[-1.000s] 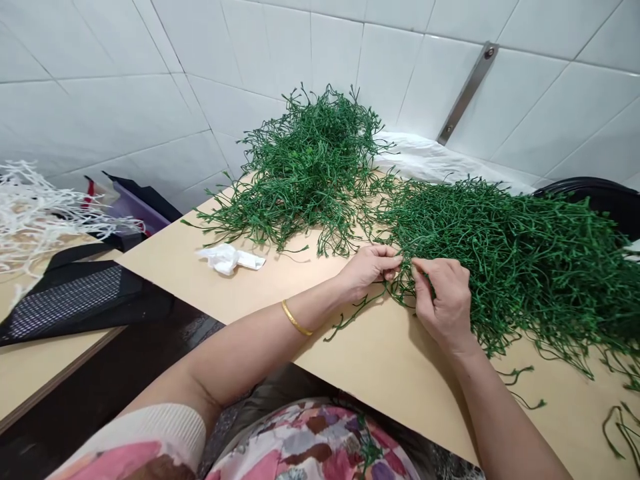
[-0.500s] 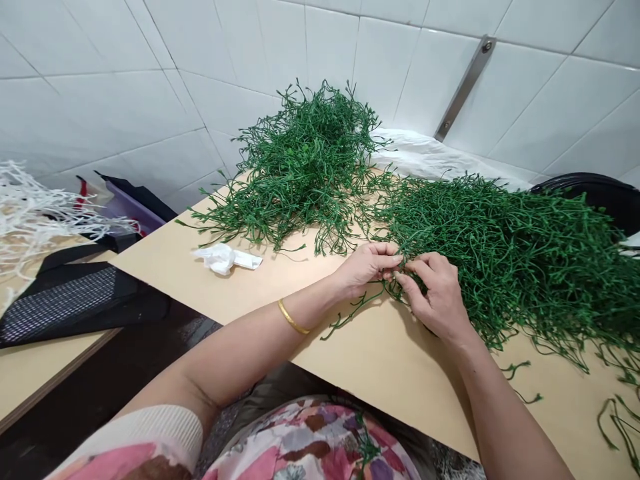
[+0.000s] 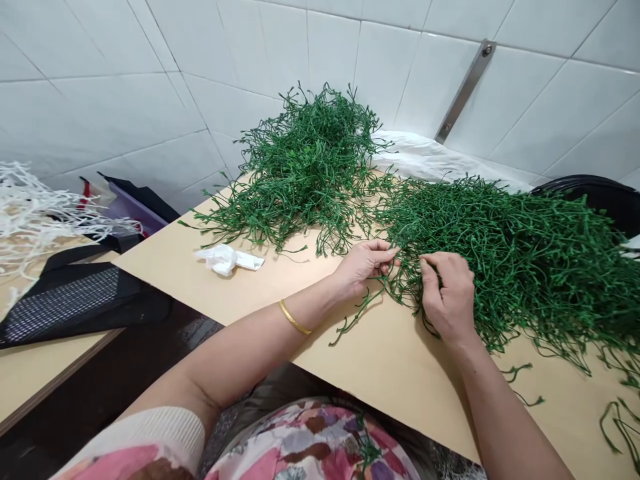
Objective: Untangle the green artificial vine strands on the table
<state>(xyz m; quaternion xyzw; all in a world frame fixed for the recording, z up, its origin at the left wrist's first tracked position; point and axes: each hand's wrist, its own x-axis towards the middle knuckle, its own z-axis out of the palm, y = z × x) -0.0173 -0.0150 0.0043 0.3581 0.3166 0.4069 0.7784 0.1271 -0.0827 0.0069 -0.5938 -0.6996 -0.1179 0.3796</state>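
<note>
At twelve o'clock on the worktop (image 3: 385, 360) sits a green-strand heap (image 3: 315, 153), at three another heap (image 3: 515, 253); which is finished, I cannot tell. Near four, the left hand (image 3: 363, 265) pinches strands (image 3: 369, 301); the right hand (image 3: 450, 293) is closed, contents unclear.

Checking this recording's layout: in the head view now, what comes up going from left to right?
White strands, crumpled white scrap, gold bangle, left hand, right hand, round black object.

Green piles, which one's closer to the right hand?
The wide pile on the right, beside the right hand; the other pile lies farther left.
</note>
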